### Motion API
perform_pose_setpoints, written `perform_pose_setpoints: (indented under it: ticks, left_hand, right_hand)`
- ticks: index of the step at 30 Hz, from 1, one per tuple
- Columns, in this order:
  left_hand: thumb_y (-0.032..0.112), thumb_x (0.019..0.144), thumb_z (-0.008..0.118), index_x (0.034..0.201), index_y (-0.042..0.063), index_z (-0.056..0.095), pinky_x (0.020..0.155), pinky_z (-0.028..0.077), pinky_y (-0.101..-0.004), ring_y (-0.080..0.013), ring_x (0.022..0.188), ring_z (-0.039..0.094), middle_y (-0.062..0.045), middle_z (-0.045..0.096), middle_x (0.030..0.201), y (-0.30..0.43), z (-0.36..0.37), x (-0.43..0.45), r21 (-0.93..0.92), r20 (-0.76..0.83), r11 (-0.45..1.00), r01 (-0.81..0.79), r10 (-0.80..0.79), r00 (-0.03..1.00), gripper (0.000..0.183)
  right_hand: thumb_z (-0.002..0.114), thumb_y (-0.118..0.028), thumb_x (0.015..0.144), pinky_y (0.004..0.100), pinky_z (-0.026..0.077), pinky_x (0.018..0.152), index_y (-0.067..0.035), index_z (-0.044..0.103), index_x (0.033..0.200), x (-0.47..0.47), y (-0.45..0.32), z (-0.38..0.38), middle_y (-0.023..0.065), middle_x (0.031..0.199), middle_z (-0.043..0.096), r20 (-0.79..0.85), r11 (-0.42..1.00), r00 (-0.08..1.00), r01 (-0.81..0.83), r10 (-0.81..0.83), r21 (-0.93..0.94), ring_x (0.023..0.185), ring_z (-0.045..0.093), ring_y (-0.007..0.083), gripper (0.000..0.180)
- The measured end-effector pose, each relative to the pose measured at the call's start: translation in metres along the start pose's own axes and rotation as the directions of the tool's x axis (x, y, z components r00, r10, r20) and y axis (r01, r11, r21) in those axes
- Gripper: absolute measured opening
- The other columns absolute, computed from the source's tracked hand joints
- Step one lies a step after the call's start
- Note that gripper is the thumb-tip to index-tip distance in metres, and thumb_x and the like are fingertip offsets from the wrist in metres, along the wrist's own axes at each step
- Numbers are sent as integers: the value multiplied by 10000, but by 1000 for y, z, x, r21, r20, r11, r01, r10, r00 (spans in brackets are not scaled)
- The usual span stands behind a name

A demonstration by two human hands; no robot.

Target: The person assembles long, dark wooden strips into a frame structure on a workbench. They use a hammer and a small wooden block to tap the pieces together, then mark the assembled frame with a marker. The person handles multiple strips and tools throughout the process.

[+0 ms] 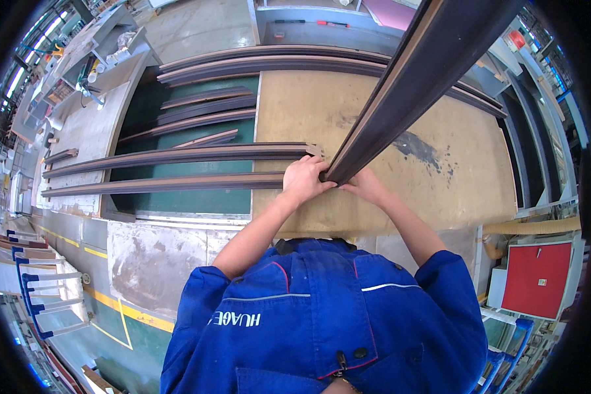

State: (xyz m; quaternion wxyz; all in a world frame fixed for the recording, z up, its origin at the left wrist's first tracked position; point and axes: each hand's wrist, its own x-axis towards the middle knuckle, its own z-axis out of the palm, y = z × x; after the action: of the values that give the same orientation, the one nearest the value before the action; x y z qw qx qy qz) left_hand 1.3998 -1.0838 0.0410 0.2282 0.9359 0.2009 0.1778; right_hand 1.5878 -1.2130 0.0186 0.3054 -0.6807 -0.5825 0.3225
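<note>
My left hand (304,178) lies at the joint between two dark-faced wooden moulding strips. One strip (197,184) runs left across the workbench; the other, a wider-looking moulding strip (399,88), rises from the joint towards the upper right. Its near end sits between my hands, and my right hand (367,186) holds its right side there. My left fingers also touch the end of a parallel moulding strip (202,151) just behind. Whether the ends at the joint are fastened is hidden by my fingers.
A tan board (300,113) covers the bench's middle, beside a green surface (177,202) with shorter strips (207,118). Long mouldings (276,61) lie along the back. A caulking gun (87,81) is on the left bench. Markers (332,23) lie on a shelf behind.
</note>
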Motion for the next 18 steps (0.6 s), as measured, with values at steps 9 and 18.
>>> perform_pose_setpoints:
  ticks: [9, 18]
  left_hand:
    - [308, 686, 789, 877, 99, 710, 766, 529, -363, -234, 937, 622, -46, 633, 915, -3, 0, -1, -42, -1, 999, 21, -21, 1000, 294]
    - [330, 693, 784, 840, 102, 675, 748, 537, -392, -254, 933, 618, -54, 628, 922, -4, 2, -3, -39, -12, 999, 15, -16, 1000, 293]
  right_hand:
    - [727, -41, 738, 398, 480, 960, -44, 562, 1243, 4, -8, -1, 213, 1280, 520, -23, 996, 999, 23, -25, -84, 1167, 549, 339, 531]
    - [740, -79, 688, 436, 450, 985, -35, 597, 1190, 5, 4, 10, 218, 1218, 562, -73, 995, 994, 71, -76, -73, 1142, 544, 389, 524]
